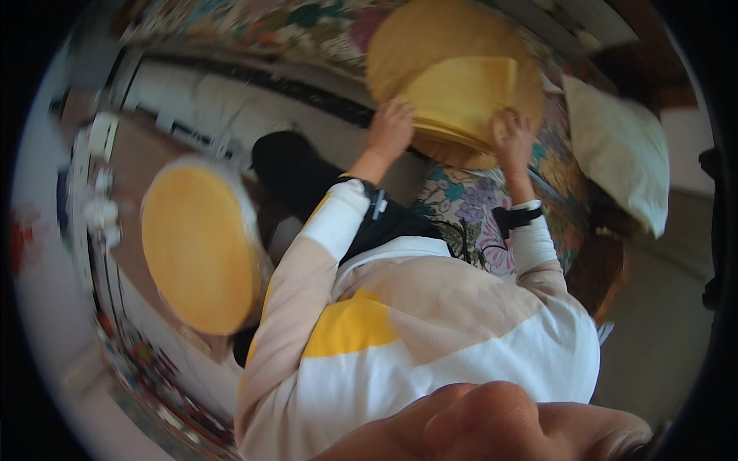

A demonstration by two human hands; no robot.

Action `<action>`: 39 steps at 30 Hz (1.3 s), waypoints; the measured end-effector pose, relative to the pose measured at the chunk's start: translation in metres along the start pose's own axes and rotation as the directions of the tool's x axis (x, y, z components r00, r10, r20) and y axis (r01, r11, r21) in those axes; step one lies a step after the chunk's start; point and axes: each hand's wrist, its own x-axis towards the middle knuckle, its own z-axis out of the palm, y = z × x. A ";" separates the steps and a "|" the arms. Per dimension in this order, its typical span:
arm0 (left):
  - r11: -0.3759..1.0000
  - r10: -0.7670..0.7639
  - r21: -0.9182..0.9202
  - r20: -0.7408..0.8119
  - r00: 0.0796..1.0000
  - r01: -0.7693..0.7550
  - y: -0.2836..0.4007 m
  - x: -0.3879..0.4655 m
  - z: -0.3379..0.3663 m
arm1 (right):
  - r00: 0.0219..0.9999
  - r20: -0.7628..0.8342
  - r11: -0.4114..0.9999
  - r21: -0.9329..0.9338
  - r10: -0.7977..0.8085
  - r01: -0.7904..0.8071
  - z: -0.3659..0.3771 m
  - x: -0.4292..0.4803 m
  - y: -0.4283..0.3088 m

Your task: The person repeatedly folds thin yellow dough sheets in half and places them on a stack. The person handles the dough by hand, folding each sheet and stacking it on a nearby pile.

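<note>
A stack of thin yellow sheets [455, 95], with a curved left side and a pointed corner at the upper right, lies on a large round tan board or disc [438, 34]. At the stack's left edge, my left hand [393, 128] grips the layers with bent fingers. My right hand [513, 138] pinches the lower right part of the stack, fingers curled. Several layered edges show between the two hands. The sheets' material is not plain from here. Both wrists wear dark straps.
Floral fabric [473, 201] covers the seat under the board. A pale cushion [620, 150] leans at the right. On the left, a round yellow stack or disc [199, 248] sits in clear plastic on a brown surface [135, 150]. My dark-clothed leg [300, 167] extends between them.
</note>
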 end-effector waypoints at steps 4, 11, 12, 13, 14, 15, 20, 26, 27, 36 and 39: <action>0.968 -0.157 -0.142 0.301 0.941 0.207 0.017 -0.014 -0.012 | 0.868 0.238 0.560 -0.683 -0.436 0.469 0.058 0.079 0.077; 0.886 -0.175 -0.358 0.331 0.927 0.295 0.029 -0.121 -0.128 | 0.925 0.293 0.864 -0.498 0.241 -0.067 0.102 0.130 0.042; 0.797 -0.267 -0.466 0.300 0.916 0.385 0.021 -0.146 -0.157 | 0.953 0.206 0.743 -0.668 0.222 -0.028 0.093 0.124 0.011; 0.687 -0.351 -0.571 0.280 0.893 0.449 0.014 -0.172 -0.187 | 0.985 0.170 0.870 -0.489 0.020 0.066 0.085 0.121 -0.026; 0.722 -0.511 -0.512 0.058 0.858 0.465 0.010 -0.202 -0.215 | 0.980 0.066 0.935 -0.292 -0.190 0.201 0.075 0.117 -0.067; 0.743 -0.617 -0.450 -0.175 0.767 0.495 0.007 -0.232 -0.241 | 0.956 -0.029 0.953 -0.089 -0.293 0.290 0.063 0.108 -0.109; 0.485 -0.676 -0.073 -0.663 0.321 0.872 -0.032 -0.320 -0.306 | 0.785 0.027 0.567 0.708 -0.619 0.422 0.034 0.027 -0.357; 0.471 -0.696 -0.027 -0.625 0.352 0.882 -0.047 -0.342 -0.299 | 0.540 0.149 0.360 0.880 -0.828 0.309 0.050 -0.037 -0.520; 0.469 -0.711 -0.069 -0.621 0.330 0.880 -0.049 -0.343 -0.298 | 0.516 0.173 0.377 0.868 -0.839 0.323 0.059 -0.038 -0.534; 0.458 -0.795 -0.319 -0.564 0.222 0.830 -0.070 -0.347 -0.304 | 0.319 -0.070 0.105 0.860 -0.945 0.499 0.091 -0.045 -0.577; 0.482 -0.805 -0.313 -0.528 0.272 0.818 -0.067 -0.346 -0.309 | 0.211 -0.080 0.048 0.841 -0.974 0.539 0.097 -0.033 -0.585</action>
